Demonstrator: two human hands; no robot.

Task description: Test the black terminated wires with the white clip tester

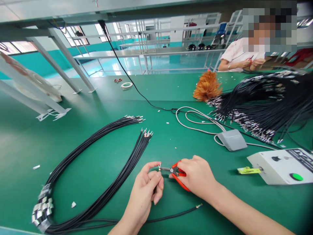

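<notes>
My left hand (148, 186) pinches a cable by its end, where small stripped wires (159, 167) stick out between thumb and forefinger. Most of that cable is hidden by the palm. My right hand (195, 176) is wrapped round red-handled cutting pliers (180, 184), whose jaws point left and meet the wire tips. Below the hands, a black cable (174, 216) lies on the green table, its stripped end to the right. Left of my hands a curved bundle of black cables (122, 176) rests with bare ends upward, wrapped at the bend by shiny silver bands (43, 209).
At right are a white box with a green button (283, 166), a grey pedal-like block (232, 139) and a large heap of black cables (269, 104). An orange feathery duster (207, 86) touches the heap. Across the table sits a person (236, 54). A tape roll (126, 86) lies far left.
</notes>
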